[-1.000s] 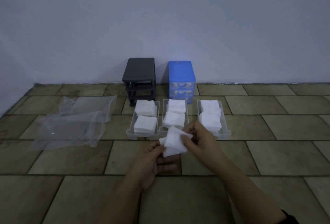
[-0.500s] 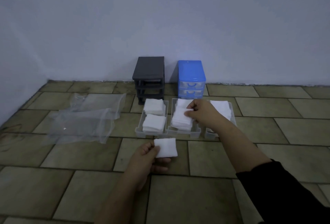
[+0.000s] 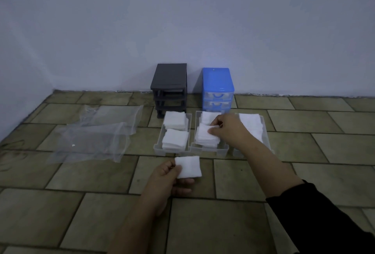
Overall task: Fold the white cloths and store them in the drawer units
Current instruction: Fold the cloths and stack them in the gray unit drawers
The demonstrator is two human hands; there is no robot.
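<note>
White folded square cloth (image 3: 188,167) is pinched in the left hand (image 3: 166,178) above the tiled floor while the right hand (image 3: 227,130) pinches another onto the middle clear plastic drawer tray's (image 3: 209,150) front stack, best laid flat, edges aligned.

clear plastic bags (image 3: 95,134) lie crumpled on the tiled floor (image 3: 223,223) near the wall (image 3: 182,20).

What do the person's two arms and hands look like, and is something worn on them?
Both hands are bare: no gloves, and no rings or watch can be seen. The left hand and its forearm are uncovered as far as the lower edge of the picture. The right hand has a bare forearm too, but a black sleeve is pushed up toward the elbow. Its cloth looks plain, without markings.
</note>
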